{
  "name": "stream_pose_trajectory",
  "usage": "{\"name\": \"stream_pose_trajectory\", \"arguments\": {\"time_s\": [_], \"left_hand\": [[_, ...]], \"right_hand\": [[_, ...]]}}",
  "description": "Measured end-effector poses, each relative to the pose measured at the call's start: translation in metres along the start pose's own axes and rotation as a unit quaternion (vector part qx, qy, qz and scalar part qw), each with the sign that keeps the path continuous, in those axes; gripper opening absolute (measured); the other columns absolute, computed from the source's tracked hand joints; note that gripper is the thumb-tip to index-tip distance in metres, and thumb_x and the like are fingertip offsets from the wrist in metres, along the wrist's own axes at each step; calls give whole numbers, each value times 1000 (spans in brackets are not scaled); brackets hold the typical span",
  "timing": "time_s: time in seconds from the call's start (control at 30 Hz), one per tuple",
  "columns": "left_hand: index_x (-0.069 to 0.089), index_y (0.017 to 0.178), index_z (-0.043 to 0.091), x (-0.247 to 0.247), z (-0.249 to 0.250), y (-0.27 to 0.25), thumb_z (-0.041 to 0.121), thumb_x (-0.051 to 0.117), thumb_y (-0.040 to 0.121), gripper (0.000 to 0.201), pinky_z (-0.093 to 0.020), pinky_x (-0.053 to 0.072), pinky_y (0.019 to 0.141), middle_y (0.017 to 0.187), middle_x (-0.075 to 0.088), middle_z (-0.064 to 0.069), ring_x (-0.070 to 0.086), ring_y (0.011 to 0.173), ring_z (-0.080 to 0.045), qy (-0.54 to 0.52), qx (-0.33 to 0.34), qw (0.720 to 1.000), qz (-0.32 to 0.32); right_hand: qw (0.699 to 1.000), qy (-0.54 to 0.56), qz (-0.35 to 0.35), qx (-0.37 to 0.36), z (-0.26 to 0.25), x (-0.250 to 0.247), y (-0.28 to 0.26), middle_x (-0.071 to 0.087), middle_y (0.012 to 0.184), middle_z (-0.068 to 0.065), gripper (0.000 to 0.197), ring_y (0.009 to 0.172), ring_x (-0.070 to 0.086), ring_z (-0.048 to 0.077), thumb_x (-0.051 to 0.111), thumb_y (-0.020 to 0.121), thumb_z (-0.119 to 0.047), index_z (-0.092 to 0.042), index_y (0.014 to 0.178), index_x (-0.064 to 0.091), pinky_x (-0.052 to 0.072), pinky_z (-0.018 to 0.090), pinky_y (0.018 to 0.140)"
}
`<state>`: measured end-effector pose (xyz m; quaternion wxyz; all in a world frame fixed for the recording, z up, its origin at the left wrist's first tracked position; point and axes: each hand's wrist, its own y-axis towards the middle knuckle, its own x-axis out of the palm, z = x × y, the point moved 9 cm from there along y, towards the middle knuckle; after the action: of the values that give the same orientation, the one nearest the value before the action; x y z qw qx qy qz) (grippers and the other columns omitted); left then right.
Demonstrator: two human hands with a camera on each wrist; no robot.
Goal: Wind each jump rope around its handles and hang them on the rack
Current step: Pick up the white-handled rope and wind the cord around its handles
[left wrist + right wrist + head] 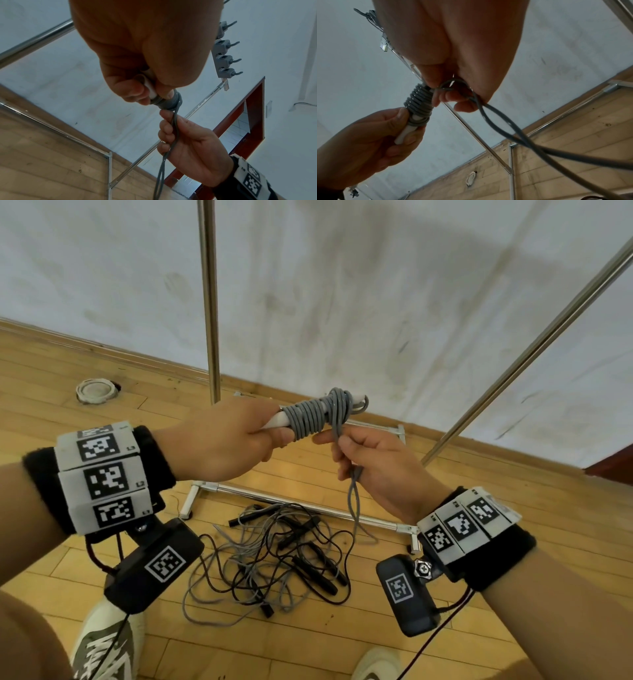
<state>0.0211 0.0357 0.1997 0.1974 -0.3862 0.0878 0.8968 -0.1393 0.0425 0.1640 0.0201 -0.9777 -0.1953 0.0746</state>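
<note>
My left hand (239, 436) grips the white handles (281, 419) of a grey jump rope, held level at chest height. Grey cord (313, 416) is coiled tightly round the handles. My right hand (356, 453) sits just right of the coil and holds the doubled loose end of the cord (354, 494), which hangs down toward the floor. The left wrist view shows the handles (150, 89) in my left hand (145, 75) and the cord (175, 129) running through my right fingers (167, 129). In the right wrist view the coil (419, 102) lies between both hands.
A tangle of black and grey jump ropes (287, 553) lies on the wooden floor by the metal rack's base bar (301, 501). Rack uprights (210, 302) stand ahead. Grey hooks (224, 59) sit along the rack's top. My shoes (102, 645) are below.
</note>
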Motion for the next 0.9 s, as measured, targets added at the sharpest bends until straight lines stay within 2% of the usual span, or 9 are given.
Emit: {"name": "stream_pose_trajectory", "arguments": {"time_s": [0.13, 0.2, 0.3, 0.4, 0.5, 0.63, 0.77, 0.83, 0.9], "left_hand": [[56, 78, 25, -3, -1, -1, 31, 51, 98, 22, -13, 41, 46, 60, 58, 10, 51, 50, 1, -17, -6, 1000, 3], [57, 78, 24, -2, 0, -2, 32, 51, 98, 23, -15, 41, 46, 57, 58, 12, 51, 49, -1, -28, -6, 1000, -1], [58, 82, 21, -1, 1, -4, 32, 50, 98, 21, -19, 44, 47, 58, 59, 11, 52, 48, -3, -69, -6, 997, -18], [59, 88, 18, -4, 2, -5, 30, 49, 99, 19, -26, 46, 48, 60, 59, 7, 52, 49, -7, -104, -8, 994, -19], [58, 86, 20, -6, 5, -6, 30, 49, 99, 19, -26, 46, 47, 60, 59, 6, 52, 48, -7, -108, 2, 994, -26], [58, 84, 21, 1, 5, -9, 31, 49, 99, 20, -24, 46, 45, 58, 59, 7, 52, 47, -6, -100, 2, 993, -61], [57, 83, 23, 12, 9, -15, 30, 49, 100, 20, -25, 44, 46, 56, 58, 7, 51, 45, -6, -87, 17, 988, -123], [57, 85, 22, 17, 11, -18, 30, 49, 100, 18, -22, 43, 46, 56, 59, 9, 51, 45, -4, -77, 26, 985, -150], [57, 83, 22, 21, 14, -20, 28, 50, 100, 19, -19, 42, 45, 56, 59, 10, 51, 45, -4, -73, 34, 981, -175]], "right_hand": [[998, -9, -58, 10, 2, 5, -1, 61, 83, 2, 33, 79, 51, 17, 39, 100, -7, -16, 110, 69, 44, 26, 70], [997, -50, -64, 11, 5, 7, -1, 59, 73, 3, 28, 66, 50, 17, 38, 104, -10, -12, 106, 66, 43, 24, 61], [996, -79, -24, 19, 11, 2, 1, 52, 59, 0, 26, 51, 37, 15, 44, 104, -27, -11, 102, 65, 33, 23, 47], [999, -43, 26, 1, 10, -6, 2, 54, 57, -1, 26, 52, 33, 19, 52, 94, -41, -15, 95, 58, 28, 27, 47], [996, -76, 23, -47, 4, -5, 3, 56, 68, -1, 17, 56, 38, 15, 52, 101, -22, -20, 96, 68, 32, 29, 54], [985, -161, 1, -59, 4, 1, 5, 60, 83, 2, 35, 68, 47, 5, 47, 100, -1, -25, 111, 69, 43, 22, 67], [984, -176, -17, -13, 15, -3, 6, 67, 68, -1, 27, 57, 54, 6, 52, 100, -12, -23, 85, 71, 45, 21, 58], [977, -212, 1, 5, 20, -11, 7, 68, 67, 4, 20, 51, 54, 9, 58, 97, -22, -19, 83, 72, 46, 23, 53], [968, -249, 12, 5, 22, -18, 10, 66, 66, 2, 14, 54, 55, 12, 61, 92, -17, -14, 82, 69, 46, 23, 53]]}}
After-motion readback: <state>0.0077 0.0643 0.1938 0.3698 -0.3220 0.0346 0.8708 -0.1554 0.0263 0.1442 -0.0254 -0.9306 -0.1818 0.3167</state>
